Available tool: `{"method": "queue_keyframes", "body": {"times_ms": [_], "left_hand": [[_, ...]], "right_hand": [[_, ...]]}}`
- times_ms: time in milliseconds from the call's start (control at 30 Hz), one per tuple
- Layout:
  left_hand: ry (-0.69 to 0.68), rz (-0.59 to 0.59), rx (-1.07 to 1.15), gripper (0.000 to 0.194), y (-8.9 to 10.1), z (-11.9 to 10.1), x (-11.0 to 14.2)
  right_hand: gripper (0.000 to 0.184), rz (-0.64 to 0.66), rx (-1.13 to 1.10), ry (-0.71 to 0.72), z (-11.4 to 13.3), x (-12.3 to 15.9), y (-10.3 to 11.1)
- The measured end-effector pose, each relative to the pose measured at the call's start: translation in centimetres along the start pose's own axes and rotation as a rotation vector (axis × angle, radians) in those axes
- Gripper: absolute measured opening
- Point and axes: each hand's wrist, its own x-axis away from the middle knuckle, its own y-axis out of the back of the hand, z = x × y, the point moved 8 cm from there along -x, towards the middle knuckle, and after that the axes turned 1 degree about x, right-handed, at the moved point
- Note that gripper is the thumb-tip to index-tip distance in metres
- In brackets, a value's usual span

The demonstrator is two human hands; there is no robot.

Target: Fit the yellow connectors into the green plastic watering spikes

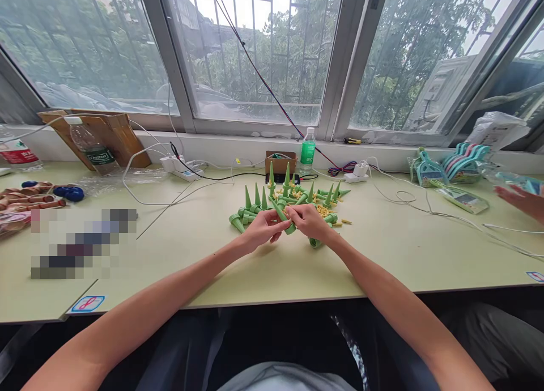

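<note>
Bare forearms [193, 269] are stretched forward; one green cone [279, 211], tip slanted away leftward, is pinched between left hand [262, 228] and right hand [311, 221] fingers.

Below the tabletop [272, 286]'s near edge, a pale grey top [287, 377] shows, softly rounded, with darker creases in its cloth. Over the tabletop, bare forearms [170, 283] taper to bare, slim fingers [278, 228].

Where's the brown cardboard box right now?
In the head view, the brown cardboard box stands at the middle back of the pale table, just left of the clear green-labelled plastic bottle and behind the upright green plastic cones.
</note>
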Motion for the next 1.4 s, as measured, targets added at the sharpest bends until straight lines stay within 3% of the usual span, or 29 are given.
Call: {"method": "queue_keyframes", "body": {"times_ms": [267, 400, 867, 1400], "left_hand": [[-0.356, -0.107, -0.545, 0.022, -0.1, -1.8, 0.6], [-0.459, -0.108, -0.702, 0.018, -0.5, -2.1, 0.9], [-0.488, -0.162, -0.821, 0.013, -0.3, -2.2, 0.9], [-0.532, -0.127, -0.846, 0.014, -0.6, -2.3, 1.1]], "right_hand": [[0.043, 0.012, 0.012, 0.006, -0.4, 0.0, -0.3], [0.044, 0.011, 0.010, 0.001, -0.6, -0.1, -0.4], [0.044, 0.011, 0.004, -0.017, -0.8, -0.2, -0.6], [0.046, 0.025, -0.018, -0.018, -0.5, -0.1, -0.5]]}}
